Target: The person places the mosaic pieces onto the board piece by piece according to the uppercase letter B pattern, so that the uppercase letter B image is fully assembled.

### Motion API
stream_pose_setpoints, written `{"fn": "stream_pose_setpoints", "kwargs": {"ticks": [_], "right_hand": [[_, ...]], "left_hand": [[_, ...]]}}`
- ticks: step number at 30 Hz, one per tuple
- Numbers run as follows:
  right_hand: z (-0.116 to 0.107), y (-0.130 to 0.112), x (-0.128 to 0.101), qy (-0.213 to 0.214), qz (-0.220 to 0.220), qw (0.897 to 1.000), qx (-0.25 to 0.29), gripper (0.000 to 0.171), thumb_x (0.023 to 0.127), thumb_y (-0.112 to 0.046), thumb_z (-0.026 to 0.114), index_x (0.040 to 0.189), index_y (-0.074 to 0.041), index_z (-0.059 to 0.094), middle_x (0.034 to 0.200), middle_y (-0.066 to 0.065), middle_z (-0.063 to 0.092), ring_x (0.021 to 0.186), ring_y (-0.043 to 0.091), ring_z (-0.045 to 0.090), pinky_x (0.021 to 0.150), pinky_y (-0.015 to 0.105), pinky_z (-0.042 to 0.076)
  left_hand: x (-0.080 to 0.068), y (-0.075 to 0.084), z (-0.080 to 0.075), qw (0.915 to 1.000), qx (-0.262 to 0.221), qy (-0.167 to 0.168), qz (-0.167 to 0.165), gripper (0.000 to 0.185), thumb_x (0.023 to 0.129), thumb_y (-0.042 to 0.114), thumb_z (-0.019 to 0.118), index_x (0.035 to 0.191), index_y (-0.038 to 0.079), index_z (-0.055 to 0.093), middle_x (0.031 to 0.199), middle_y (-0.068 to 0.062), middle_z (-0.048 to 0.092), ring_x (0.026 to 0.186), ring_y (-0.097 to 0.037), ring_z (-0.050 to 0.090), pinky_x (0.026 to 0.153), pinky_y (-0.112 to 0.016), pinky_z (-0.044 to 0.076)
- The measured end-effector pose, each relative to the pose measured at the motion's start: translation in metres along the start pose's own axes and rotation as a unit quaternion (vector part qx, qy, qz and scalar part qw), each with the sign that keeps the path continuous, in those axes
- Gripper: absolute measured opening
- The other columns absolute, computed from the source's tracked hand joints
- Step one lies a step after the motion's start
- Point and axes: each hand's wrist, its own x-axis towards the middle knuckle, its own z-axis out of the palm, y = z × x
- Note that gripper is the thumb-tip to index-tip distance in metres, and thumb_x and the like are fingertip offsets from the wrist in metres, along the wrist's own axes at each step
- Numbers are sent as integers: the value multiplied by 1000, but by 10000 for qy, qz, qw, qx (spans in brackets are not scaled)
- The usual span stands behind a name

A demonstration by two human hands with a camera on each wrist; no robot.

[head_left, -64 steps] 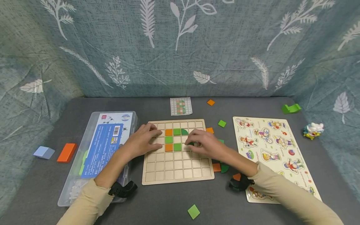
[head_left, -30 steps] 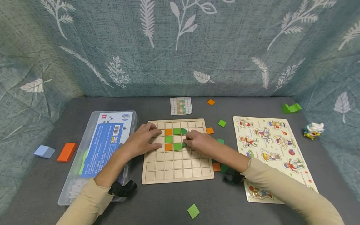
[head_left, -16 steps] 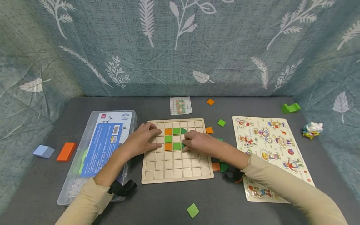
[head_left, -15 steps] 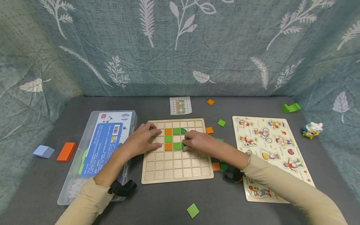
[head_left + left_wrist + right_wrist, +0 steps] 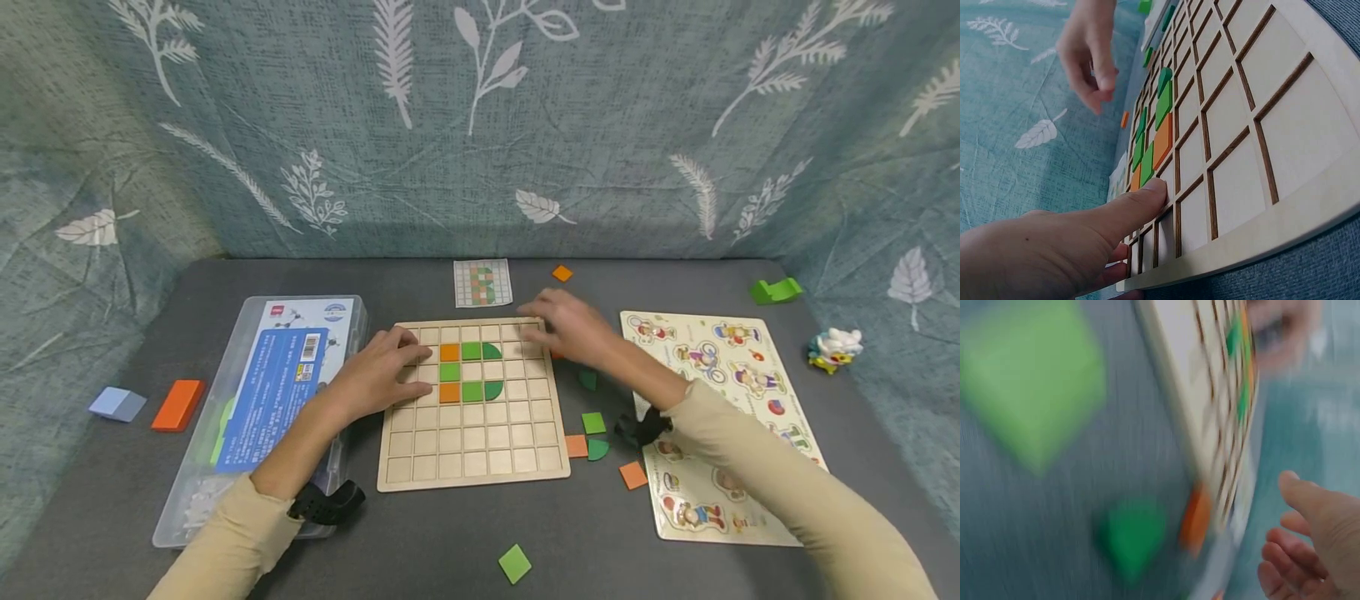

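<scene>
A wooden grid board (image 5: 465, 471) lies in the middle of the table. Orange and green square tiles sit in its cells, with one dark green quarter-circle tile (image 5: 491, 351) in the upper tile row and another quarter-circle tile (image 5: 493, 390) two rows nearer. My left hand (image 5: 375, 375) rests on the board's left side, fingers spread; its thumb (image 5: 1147, 195) touches the board beside the tiles in the left wrist view. Above the board's far right corner hovers my right hand (image 5: 573, 327), fingers loosely bent and holding nothing. It hides part of the table there.
Right of the board lie loose tiles, among them a green square (image 5: 593, 423) and an orange one (image 5: 633, 475). A pattern card (image 5: 483, 283) lies behind the board. A plastic case (image 5: 262, 400) stands left, a picture puzzle (image 5: 720, 400) right.
My right hand has let go of the nearer dark green quarter-circle tile, which now lies in its cell. The hand has moved away to the far right. My left hand stays put.
</scene>
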Motion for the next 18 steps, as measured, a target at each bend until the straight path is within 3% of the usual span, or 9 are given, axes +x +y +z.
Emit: {"fn": "stream_pose_setpoints", "kwargs": {"ticks": [3,8,12,14,18], "right_hand": [[-9,37,9,102,1197,9913,533,47,90,-24,70,127,3,61,110,22,60,94,32,59,79,43,49],[-11,83,19,5,2609,9495,1741,56,91,-27,68,136,3,51,118,24,55,105,34,55,87,44,46],[-9,99,24,-101,3159,9194,2340,57,92,-29,67,139,-2,49,122,20,52,107,31,51,86,39,43],[-9,102,26,-144,3257,9113,2513,56,92,-30,66,139,-4,49,121,18,51,105,28,49,86,37,41],[-10,104,31,-199,3251,9054,2725,53,93,-30,66,138,-6,52,114,11,51,100,23,47,84,34,39]], "left_hand": [[0,0,0,10000,-22,19,13,50,87,31,73,130,8,62,127,-14,52,110,-29,48,88,-48,46],[-2,0,2,10000,-63,53,40,49,86,30,74,128,7,63,125,-13,52,108,-29,48,85,-47,46],[-2,0,4,9999,-100,31,80,49,87,30,73,128,7,63,125,-13,52,107,-28,48,84,-46,46],[-1,0,4,9999,-94,19,85,49,87,30,73,128,7,63,125,-13,52,107,-28,48,83,-46,46],[-1,-1,1,10000,-41,50,50,49,87,31,73,129,8,63,125,-13,52,107,-28,48,83,-46,46]]}}
